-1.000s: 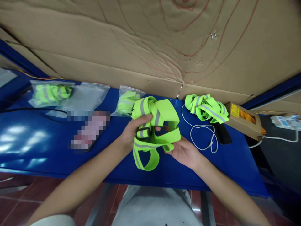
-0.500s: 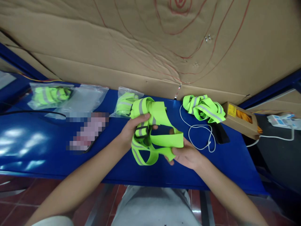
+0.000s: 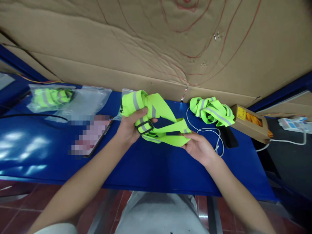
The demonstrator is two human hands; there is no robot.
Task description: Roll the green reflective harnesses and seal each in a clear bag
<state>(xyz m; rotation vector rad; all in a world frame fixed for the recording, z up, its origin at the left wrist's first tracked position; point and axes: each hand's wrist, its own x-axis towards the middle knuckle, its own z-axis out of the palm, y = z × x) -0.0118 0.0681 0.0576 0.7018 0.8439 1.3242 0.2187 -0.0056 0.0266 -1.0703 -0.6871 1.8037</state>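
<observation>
Both hands hold a neon yellow-green reflective strap (image 3: 165, 109) with grey stripes above the blue table (image 3: 156, 172). My left hand (image 3: 131, 126) is closed around its folded, bundled part, the thumb lying on top. A black buckle (image 3: 145, 127) sits on the strap just beside those fingers. My right hand (image 3: 198, 146) pinches the looped bands at their right end, which are drawn out sideways between the hands. Behind the bundle, a clear plastic bag (image 3: 126, 92) is mostly hidden.
At the back left lie a bagged bundle of straps (image 3: 52, 98) and a flat clear bag (image 3: 90, 99). A phone (image 3: 94, 136) with a blurred screen is nearer. To the right are another strap bundle (image 3: 211, 110), a white cable (image 3: 220, 143), a dark phone-like slab (image 3: 229, 138) and a cardboard box (image 3: 253, 125).
My left hand has moved left and up with the bundle. My right hand has shifted slightly right and up, and the hanging loops are now pulled straighter between the hands.
</observation>
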